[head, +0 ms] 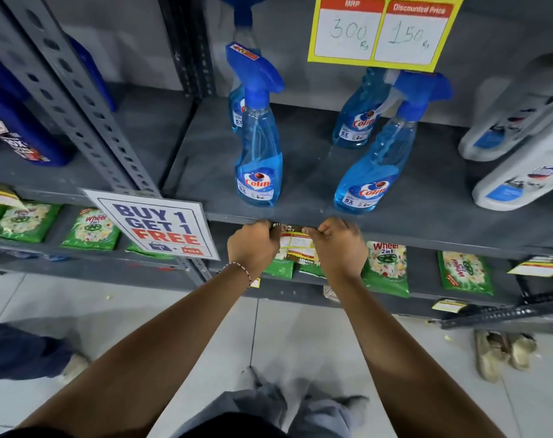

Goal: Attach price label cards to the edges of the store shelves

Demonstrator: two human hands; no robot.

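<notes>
A small price label card (295, 245), yellow and red with white boxes, hangs against the front edge of the grey shelf (427, 230) below the blue Colin spray bottles (258, 172). My left hand (253, 246) pinches the card's upper left corner. My right hand (340, 245) pinches its upper right corner. Both hands press the card's top against the shelf edge, and their fingers hide part of it.
A white "Buy 1 Get 1 Free" sign (160, 227) hangs on the upright left of my hands. A yellow MRP card (382, 30) hangs above. Green Wheel packets (386, 268) fill the lower shelf. White bottles (521, 181) lie at right. Sandals (502, 352) rest on the floor.
</notes>
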